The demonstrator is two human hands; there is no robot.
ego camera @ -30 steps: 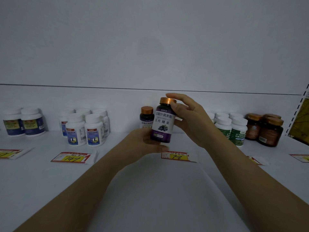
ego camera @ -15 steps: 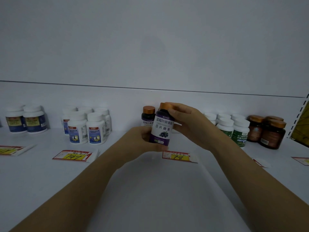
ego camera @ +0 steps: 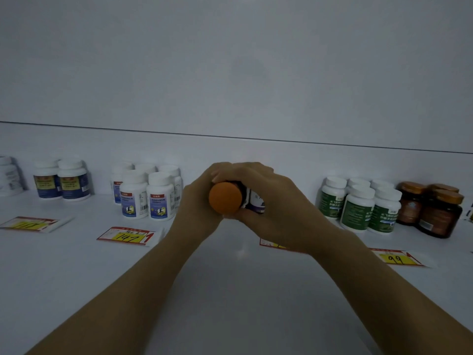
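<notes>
Centrally held, clear of the shelf [ego camera: 230, 298]: one dark bottle [ego camera: 253, 199] with a white label and an orange cap [ego camera: 225, 198].

Axis: the bottle lay tipped over. Its long axis ran almost straight toward the viewer, cap end nearest and base end away toward the shelf back. Only the flat cap top and a sliver of label at 3 o'clock of it showed.

Right hand [ego camera: 279, 211]: wrapped round the body from 3 o'clock. Its fingers [ego camera: 245, 172] curled over the top at 12 o'clock and the thumb closed beneath at about 5 o'clock. This looked the firmer hold, and it was the hand nearer the label.

Left hand [ego camera: 195, 201]: closed against the bottle from 9 o'clock, its palm beside the cap and curved round the far end. Its fingertips were hidden behind the bottle.

Surroundings on the shelf:
- White bottles [ego camera: 144, 196] with blue labels stood in a cluster at 9 o'clock of the hands.
- Green-label bottles [ego camera: 358, 206] stood at 3 o'clock, with brown jars [ego camera: 432, 211] beyond them.
- Tag 147 [ego camera: 128, 236] lay at 8 o'clock.
- Tag 99 [ego camera: 396, 258] lay at 4 o'clock.
- A third tag [ego camera: 271, 243] was mostly covered by the right wrist.

Judgement: the work appeared to be inspection of the bottle. To stand it again, the cap would need to swing up to 12 o'clock. The right hand seemed better placed to turn it, with the left steadying the base.
</notes>
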